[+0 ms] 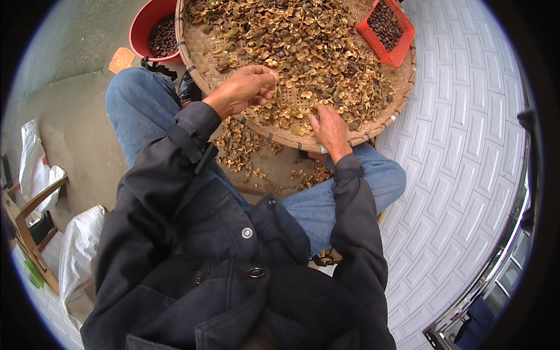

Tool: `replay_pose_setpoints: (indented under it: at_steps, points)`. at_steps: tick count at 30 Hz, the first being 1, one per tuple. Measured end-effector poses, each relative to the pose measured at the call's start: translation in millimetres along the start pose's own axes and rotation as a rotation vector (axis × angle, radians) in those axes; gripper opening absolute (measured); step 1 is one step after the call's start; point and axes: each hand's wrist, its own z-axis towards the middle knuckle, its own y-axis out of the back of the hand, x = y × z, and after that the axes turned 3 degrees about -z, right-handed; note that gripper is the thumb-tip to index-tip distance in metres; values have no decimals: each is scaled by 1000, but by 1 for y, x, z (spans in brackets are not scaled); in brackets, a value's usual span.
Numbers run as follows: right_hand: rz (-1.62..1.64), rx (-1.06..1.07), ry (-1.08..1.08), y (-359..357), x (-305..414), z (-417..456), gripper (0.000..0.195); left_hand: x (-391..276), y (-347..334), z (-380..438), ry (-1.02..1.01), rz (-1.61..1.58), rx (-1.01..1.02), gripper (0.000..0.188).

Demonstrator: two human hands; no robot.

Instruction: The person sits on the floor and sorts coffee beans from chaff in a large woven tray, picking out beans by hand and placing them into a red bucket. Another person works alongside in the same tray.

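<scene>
A round woven bamboo tray (203, 43) rests before me over my knees, heaped with dry brown seed husks (306, 48) and some dark seeds among them. Above its left near part is my left hand (247, 89), thumb and fingers curled together; whether a small thing is pinched there is hidden. My right hand (330, 129) reaches over the near rim, fingertips bent down at the husks, and I cannot see what they hold. On the tray's far right sits a red plastic basket (407, 39) containing dark brown seeds (385, 27).
A red bucket (139, 35) with more dark seeds stands left of the tray. Fallen husks (240, 144) lie on the floor beneath. White sacks (81, 249) and a wooden frame (26, 232) are at left; a white brick-patterned wall (450, 131) rises close at right.
</scene>
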Motion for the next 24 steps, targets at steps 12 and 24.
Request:
replay_pose_setpoints:
  at_steps: [12, 24]
  points:
    - [563, -15, -212, 25, 26, 22, 30, 3, -12, -7, 81, 103, 80, 40]
    - [118, 86, -34, -6, -13, -4, 14, -1, -3, 4, -46, 5, -23, 21]
